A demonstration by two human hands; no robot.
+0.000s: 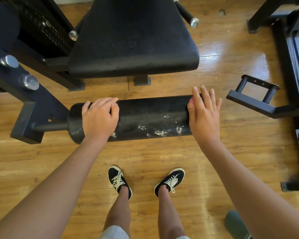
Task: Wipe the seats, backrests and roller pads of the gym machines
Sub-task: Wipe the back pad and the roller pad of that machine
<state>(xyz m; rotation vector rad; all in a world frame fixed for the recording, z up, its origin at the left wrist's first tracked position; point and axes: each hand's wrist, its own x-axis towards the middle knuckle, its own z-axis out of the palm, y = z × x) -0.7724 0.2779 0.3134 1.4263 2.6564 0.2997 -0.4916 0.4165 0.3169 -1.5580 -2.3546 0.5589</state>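
Bare arms (59,187) reach over glossy plank floor (145,152).

Left hand (100,118), centre-left of frame: palm down, fingers curled over the roller pad (152,118), thumb out to the left. Right hand (204,116), centre-right: fingers straight, slightly spread, pointing up-frame. Both forearms bare, reaching in from the lower corners.

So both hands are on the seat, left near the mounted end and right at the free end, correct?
Not the seat. The head view shows both hands on the roller pad in front of it, with the left hand near the mounted end and the right hand at the free end. Neither hand touches the seat.
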